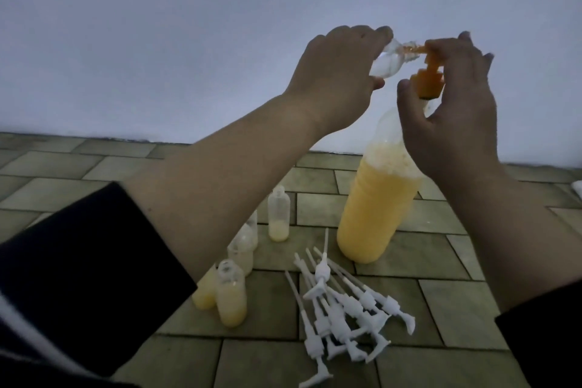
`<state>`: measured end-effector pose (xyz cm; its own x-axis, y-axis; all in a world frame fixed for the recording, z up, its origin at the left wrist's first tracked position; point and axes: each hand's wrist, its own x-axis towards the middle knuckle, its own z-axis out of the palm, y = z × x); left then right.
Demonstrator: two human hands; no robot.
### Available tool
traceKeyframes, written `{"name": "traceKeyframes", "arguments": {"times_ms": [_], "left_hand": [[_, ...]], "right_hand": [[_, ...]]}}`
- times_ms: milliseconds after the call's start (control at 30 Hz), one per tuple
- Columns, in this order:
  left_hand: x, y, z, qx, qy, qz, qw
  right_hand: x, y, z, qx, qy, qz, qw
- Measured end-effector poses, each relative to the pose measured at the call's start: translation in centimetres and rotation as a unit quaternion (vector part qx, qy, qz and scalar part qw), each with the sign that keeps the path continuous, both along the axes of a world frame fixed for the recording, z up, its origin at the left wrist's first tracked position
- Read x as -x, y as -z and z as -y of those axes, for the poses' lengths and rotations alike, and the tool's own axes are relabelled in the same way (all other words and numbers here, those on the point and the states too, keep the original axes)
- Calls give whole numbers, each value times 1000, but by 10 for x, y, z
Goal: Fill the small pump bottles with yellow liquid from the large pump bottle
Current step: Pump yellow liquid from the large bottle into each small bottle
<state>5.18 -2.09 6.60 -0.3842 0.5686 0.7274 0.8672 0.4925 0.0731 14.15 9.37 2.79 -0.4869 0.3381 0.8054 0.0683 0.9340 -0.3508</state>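
A: Taking the large pump bottle (374,211) as our mark, what do we see to its left?

B: We see a row of small uncapped bottles (231,298) on the tiled floor (456,305), each with some pale yellow liquid in the bottom; our left forearm crosses in front of some of them and hides part of the row. Just in front of the large bottle lies a heap of white pump heads (343,305) with their dip tubes, loose and tangled.

A: And above it?

B: Our left hand (340,72) grips an empty clear small bottle (171,57), tilted on its side, with its mouth right at the orange pump (210,79) spout. The fingers curl round the bottle's body.

A: The right hand?

B: Our right hand (453,116) sits on the pump, fingers curled over its head and the thumb beside the collar. It hides the large bottle's neck and right shoulder.

A: How full is the large bottle?

B: Yellow liquid fills most of it, with foam on top.
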Motion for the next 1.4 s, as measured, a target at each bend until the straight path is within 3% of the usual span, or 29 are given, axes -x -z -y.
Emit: {"name": "traceKeyframes", "arguments": {"times_ms": [200, 433, 600, 833, 1067, 1400], "left_hand": [[5, -11, 5, 12, -10, -29, 999], [3, -2, -1, 26, -21, -46, 998], [3, -12, 3, 41, -29, -45, 998], [-1, -7, -6, 27, -9, -32, 999], [4, -15, 1, 33, -23, -28, 999], [9, -6, 1, 55, -22, -23, 998]], "right_hand": [[-6, -18, 0, -32, -13, 20, 999], [-3, -3, 1, 12, -18, 1, 1000], [-7, -18, 2, -9, -29, 26, 999], [0, 1, 0, -21, -22, -59, 998], [-2, -19, -2, -52, -17, -10, 998], [4, -8, -6, -45, -10, -11, 999]]}}
